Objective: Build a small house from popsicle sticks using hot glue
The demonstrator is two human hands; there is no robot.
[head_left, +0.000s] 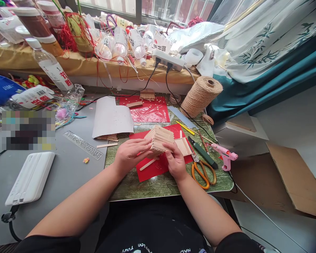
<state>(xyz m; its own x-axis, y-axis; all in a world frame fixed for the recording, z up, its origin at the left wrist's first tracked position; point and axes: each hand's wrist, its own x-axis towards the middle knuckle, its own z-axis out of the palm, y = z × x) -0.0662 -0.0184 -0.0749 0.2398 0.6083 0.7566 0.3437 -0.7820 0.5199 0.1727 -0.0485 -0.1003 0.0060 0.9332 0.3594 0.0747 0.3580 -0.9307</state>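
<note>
Both my hands hold a small house-like block built of wooden craft sticks (160,137) above a red paper sheet (158,167) on a green mat (160,184). My left hand (131,153) grips its left side with curled fingers. My right hand (176,161) clasps its lower right side. A flat panel of glued sticks (184,146) lies just right of the block. One loose stick (150,164) rests on the red sheet between my hands.
Orange-handled scissors (203,172), a pink glue gun (225,156) and a green knife (203,153) lie to the right. A twine spool (200,96) stands behind them. A white folded card (110,117), a clear ruler (83,144) and a white power bank (31,177) are on the left. Bottles crowd the windowsill.
</note>
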